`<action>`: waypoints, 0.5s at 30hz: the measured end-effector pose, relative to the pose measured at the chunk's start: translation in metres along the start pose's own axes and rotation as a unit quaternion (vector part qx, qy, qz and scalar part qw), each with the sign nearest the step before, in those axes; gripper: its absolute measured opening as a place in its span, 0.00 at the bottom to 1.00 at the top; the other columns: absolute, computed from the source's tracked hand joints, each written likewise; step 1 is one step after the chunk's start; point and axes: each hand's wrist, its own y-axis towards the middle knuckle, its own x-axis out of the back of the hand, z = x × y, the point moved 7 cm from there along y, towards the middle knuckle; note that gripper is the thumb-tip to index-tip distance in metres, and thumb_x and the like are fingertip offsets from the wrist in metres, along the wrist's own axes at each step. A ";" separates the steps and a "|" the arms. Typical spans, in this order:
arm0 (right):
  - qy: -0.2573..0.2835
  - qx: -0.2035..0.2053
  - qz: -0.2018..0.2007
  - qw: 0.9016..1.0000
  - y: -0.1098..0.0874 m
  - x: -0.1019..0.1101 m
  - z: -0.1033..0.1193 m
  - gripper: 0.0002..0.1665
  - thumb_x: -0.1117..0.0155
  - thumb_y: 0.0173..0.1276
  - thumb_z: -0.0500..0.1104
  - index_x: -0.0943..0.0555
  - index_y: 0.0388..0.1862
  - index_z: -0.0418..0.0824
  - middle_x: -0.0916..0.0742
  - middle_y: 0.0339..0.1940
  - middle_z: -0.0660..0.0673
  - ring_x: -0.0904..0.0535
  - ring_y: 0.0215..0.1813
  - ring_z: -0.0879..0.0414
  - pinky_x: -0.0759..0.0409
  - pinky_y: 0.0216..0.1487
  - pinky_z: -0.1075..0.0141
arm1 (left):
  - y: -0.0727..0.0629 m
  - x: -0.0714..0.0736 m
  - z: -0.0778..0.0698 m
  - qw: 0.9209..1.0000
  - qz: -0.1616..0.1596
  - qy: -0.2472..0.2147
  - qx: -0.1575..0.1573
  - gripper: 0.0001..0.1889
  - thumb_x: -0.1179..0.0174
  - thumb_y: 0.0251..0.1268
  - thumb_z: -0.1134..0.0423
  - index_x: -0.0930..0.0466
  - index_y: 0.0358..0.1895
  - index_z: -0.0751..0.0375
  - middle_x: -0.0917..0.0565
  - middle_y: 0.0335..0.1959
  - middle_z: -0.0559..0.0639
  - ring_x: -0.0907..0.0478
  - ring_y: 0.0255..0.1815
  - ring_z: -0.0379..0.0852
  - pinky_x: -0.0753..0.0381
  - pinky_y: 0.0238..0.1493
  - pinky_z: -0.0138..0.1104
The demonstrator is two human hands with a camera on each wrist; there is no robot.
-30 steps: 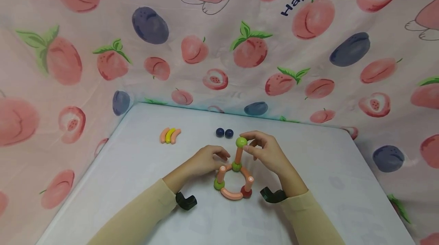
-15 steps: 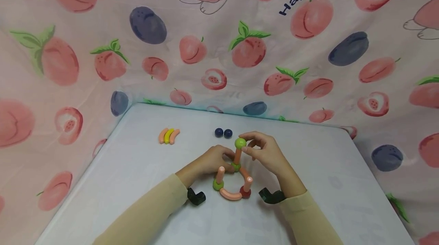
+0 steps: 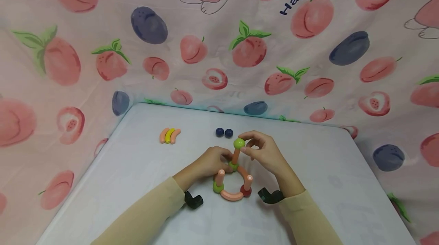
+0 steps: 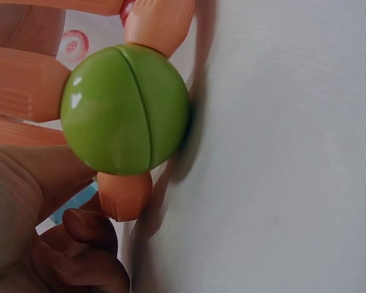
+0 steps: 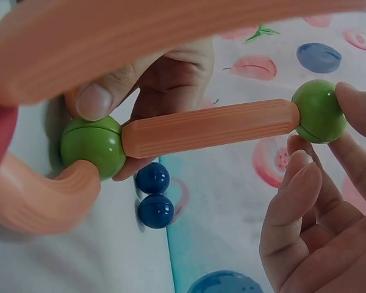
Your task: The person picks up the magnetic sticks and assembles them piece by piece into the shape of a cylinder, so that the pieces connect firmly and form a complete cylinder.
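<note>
On the white table stands a ring of curved orange sticks (image 3: pixel 231 195) joined by balls. Straight orange posts rise from a green ball (image 3: pixel 218 187) at its left, a red ball (image 3: pixel 245 191) at its right and a green base ball (image 5: pixel 93 148) at the back. My left hand (image 3: pixel 212 161) grips that back ball, thumb on its near side and fingers behind. A light green ball (image 3: pixel 239 143) caps the back post (image 5: pixel 210 126). My right hand (image 3: pixel 262 149) pinches this top ball between thumb and fingertips. The left wrist view shows the left green ball (image 4: pixel 125 110) up close.
Behind the ring lie two dark blue balls (image 3: pixel 224 133). Farther left, two orange curved sticks flank a yellow curved stick (image 3: pixel 169 136). A fruit-printed cloth (image 3: pixel 219 62) hangs along the table's back and left edges.
My left hand has moved right and taken hold of the green ball at the back post's foot. The top ball, still pinched by my right hand, has shifted slightly left.
</note>
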 end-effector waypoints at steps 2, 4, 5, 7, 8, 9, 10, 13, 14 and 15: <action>-0.002 0.000 -0.001 1.000 0.001 -0.001 0.000 0.20 0.28 0.72 0.36 0.15 0.62 0.38 0.13 0.57 0.37 0.18 0.41 0.54 0.19 0.32 0.66 | -0.001 0.001 0.000 1.000 -0.003 0.004 0.004 0.13 0.22 0.63 0.56 0.09 0.49 0.44 0.09 0.49 0.40 0.16 0.56 0.42 0.21 0.65 0.49; -0.005 -0.001 -0.001 1.000 0.002 -0.002 0.000 0.20 0.27 0.72 0.37 0.15 0.62 0.40 0.12 0.56 0.38 0.18 0.41 0.54 0.19 0.32 0.66 | -0.003 0.002 -0.001 1.000 -0.006 0.005 0.008 0.13 0.22 0.63 0.56 0.09 0.50 0.44 0.09 0.50 0.40 0.16 0.58 0.44 0.21 0.67 0.51; -0.007 -0.002 0.000 1.000 0.002 -0.003 0.000 0.20 0.28 0.73 0.37 0.15 0.62 0.41 0.12 0.56 0.39 0.18 0.41 0.53 0.19 0.33 0.66 | -0.004 0.003 -0.001 1.000 -0.008 0.005 0.010 0.13 0.22 0.63 0.56 0.09 0.51 0.45 0.09 0.51 0.41 0.16 0.59 0.44 0.21 0.68 0.51; -0.008 -0.002 0.001 1.000 0.002 -0.003 0.000 0.20 0.28 0.74 0.38 0.15 0.63 0.42 0.13 0.56 0.39 0.18 0.41 0.53 0.19 0.33 0.65 | -0.006 0.003 -0.001 1.000 -0.011 0.008 0.011 0.14 0.22 0.63 0.56 0.09 0.51 0.46 0.09 0.52 0.42 0.16 0.60 0.45 0.21 0.68 0.52; -0.006 -0.001 0.000 1.000 0.003 -0.003 0.000 0.19 0.29 0.75 0.38 0.15 0.63 0.42 0.13 0.56 0.38 0.18 0.41 0.53 0.18 0.33 0.65 | -0.007 0.004 -0.002 1.000 -0.013 0.009 0.010 0.14 0.22 0.63 0.56 0.09 0.51 0.46 0.09 0.52 0.42 0.16 0.60 0.46 0.21 0.68 0.52; -0.005 0.000 -0.001 1.000 0.003 -0.003 0.000 0.19 0.30 0.75 0.39 0.15 0.63 0.42 0.13 0.55 0.38 0.19 0.41 0.54 0.18 0.32 0.65 | -0.008 0.004 -0.001 1.000 -0.016 0.011 0.009 0.14 0.22 0.63 0.57 0.09 0.51 0.47 0.09 0.52 0.43 0.16 0.60 0.46 0.21 0.68 0.52; -0.004 0.001 -0.004 1.000 0.003 -0.002 -0.001 0.19 0.31 0.76 0.39 0.15 0.63 0.42 0.13 0.55 0.37 0.19 0.40 0.54 0.18 0.32 0.65 | -0.008 0.005 -0.002 1.000 -0.019 0.013 0.007 0.14 0.22 0.62 0.57 0.09 0.51 0.48 0.09 0.52 0.43 0.16 0.60 0.46 0.21 0.67 0.51; -0.001 0.001 -0.017 1.000 0.005 0.000 -0.004 0.17 0.34 0.79 0.40 0.15 0.63 0.41 0.12 0.54 0.35 0.20 0.39 0.54 0.18 0.31 0.65 | -0.010 0.006 -0.002 0.999 -0.029 0.019 -0.001 0.15 0.21 0.61 0.57 0.09 0.51 0.49 0.09 0.51 0.45 0.16 0.58 0.46 0.20 0.65 0.50; 0.000 0.000 -0.021 1.000 0.006 0.001 -0.007 0.16 0.34 0.79 0.40 0.15 0.63 0.40 0.12 0.53 0.34 0.20 0.38 0.52 0.18 0.31 0.65 | -0.011 0.007 -0.001 0.999 -0.033 0.018 -0.003 0.15 0.22 0.61 0.58 0.09 0.51 0.50 0.09 0.51 0.45 0.16 0.57 0.46 0.20 0.64 0.49; -0.001 -0.004 -0.027 1.000 0.007 0.002 -0.010 0.16 0.34 0.80 0.40 0.15 0.62 0.40 0.12 0.53 0.34 0.20 0.38 0.51 0.18 0.31 0.65 | -0.012 0.008 0.000 0.999 -0.037 0.017 -0.004 0.16 0.22 0.61 0.58 0.09 0.52 0.50 0.09 0.51 0.45 0.16 0.56 0.45 0.19 0.64 0.48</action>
